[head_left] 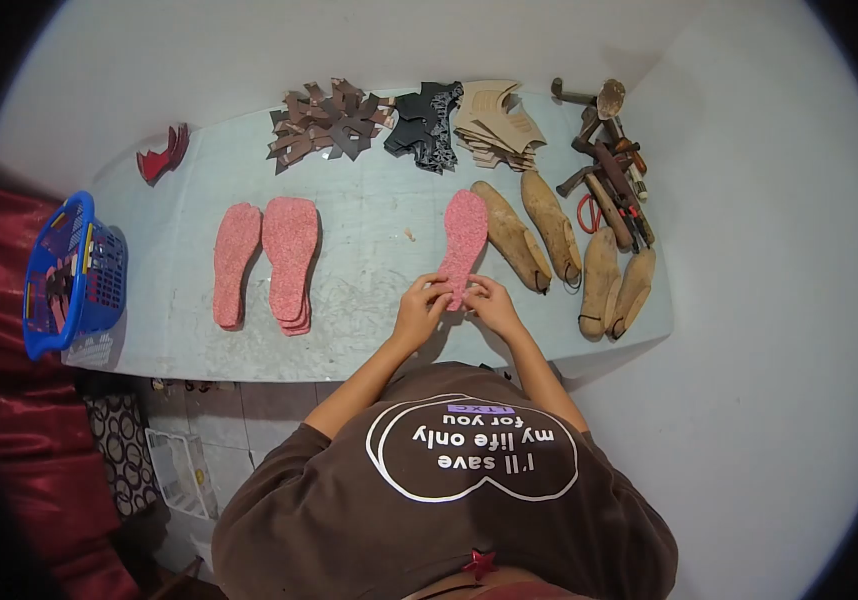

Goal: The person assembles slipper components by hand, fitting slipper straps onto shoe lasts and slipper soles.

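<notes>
A pink speckled insole (466, 235) is between my two hands, its wide end pointing away from me. My left hand (423, 308) grips its narrow end from the left, fingers closed on the edge. From the other side my right hand (491, 306) pinches the same end. Just right of the insole lie wooden shoe lasts, the nearest one (515, 240) almost touching it. To the left rest two stacks of similar pink insoles, one stack (236, 262) beside a taller stack (290, 260).
Along the table's (189, 350) far side lie brown cut pieces (334, 125), black pieces (424, 125) and beige pieces (497, 125). Hammers and other tools (609, 180) crowd the right end. A blue basket (74, 270) stands at the left edge, near a red piece (159, 160).
</notes>
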`<state>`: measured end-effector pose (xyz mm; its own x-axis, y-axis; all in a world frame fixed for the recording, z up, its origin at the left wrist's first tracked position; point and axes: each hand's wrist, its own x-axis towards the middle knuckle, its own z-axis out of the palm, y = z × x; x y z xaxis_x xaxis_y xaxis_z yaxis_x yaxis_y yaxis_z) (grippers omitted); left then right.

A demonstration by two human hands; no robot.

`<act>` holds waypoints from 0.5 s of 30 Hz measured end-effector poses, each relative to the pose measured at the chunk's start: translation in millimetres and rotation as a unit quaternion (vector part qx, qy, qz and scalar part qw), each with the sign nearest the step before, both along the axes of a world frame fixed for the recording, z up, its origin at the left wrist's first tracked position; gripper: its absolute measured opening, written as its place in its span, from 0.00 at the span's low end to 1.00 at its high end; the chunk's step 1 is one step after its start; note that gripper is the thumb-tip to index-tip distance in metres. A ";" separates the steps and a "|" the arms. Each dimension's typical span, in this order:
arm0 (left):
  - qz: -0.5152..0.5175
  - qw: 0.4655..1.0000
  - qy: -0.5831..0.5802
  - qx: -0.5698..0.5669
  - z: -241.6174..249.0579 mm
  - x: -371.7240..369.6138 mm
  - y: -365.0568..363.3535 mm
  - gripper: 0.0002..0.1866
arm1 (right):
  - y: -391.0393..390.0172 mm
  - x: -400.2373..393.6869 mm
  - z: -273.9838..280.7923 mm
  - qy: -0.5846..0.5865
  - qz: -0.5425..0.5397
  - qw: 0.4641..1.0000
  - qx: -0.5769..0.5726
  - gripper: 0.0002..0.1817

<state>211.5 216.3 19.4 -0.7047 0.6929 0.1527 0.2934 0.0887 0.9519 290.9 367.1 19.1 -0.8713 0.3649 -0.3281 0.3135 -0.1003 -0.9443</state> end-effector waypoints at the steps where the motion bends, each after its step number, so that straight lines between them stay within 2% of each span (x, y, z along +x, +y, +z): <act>1: 0.043 0.999 -0.003 -0.023 -4.1 2.9 5.7 0.16 | 8.2 0.7 1.8 0.000 0.007 1.000 -0.002 0.22; 3: 0.093 0.995 -0.006 -0.046 -15.0 6.5 15.6 0.17 | 26.8 -0.1 7.7 0.017 0.019 0.979 0.204 0.20; 4: 0.148 0.981 0.108 -0.058 -21.6 8.5 19.7 0.20 | 39.3 -1.5 13.5 0.050 -0.018 0.963 0.264 0.17; 5: 0.199 0.953 0.219 -0.070 -28.0 11.0 23.4 0.24 | 53.4 -2.1 20.6 0.052 -0.011 0.963 0.264 0.17; 6: 0.205 0.951 0.218 -0.071 -31.7 15.2 26.1 0.24 | 67.7 -2.6 29.5 0.064 -0.048 0.929 0.360 0.18; 7: 0.234 0.952 0.166 -0.107 -34.1 20.4 28.4 0.27 | 81.5 -2.5 34.4 0.075 -0.085 0.884 0.453 0.19; 8: 0.262 0.948 0.112 -0.143 -36.7 23.2 31.4 0.30 | 95.8 -1.8 35.1 0.078 -0.079 0.884 0.453 0.19; 9: 0.268 0.946 0.111 -0.143 -37.5 23.9 33.6 0.30 | 108.3 -1.0 34.9 0.063 -0.057 0.888 0.451 0.22; 11: 0.196 0.967 -0.110 -0.122 -39.3 23.2 34.4 0.34 | 118.0 -3.4 28.2 0.051 -0.030 0.892 0.447 0.25; 13: 0.193 0.966 -0.128 -0.116 -40.9 25.3 37.1 0.33 | 118.5 -2.3 21.7 0.013 0.056 0.860 0.507 0.35; 15: 0.190 0.965 -0.145 -0.110 -45.6 26.8 37.8 0.32 | 111.8 -4.1 16.9 0.009 0.051 0.873 0.485 0.38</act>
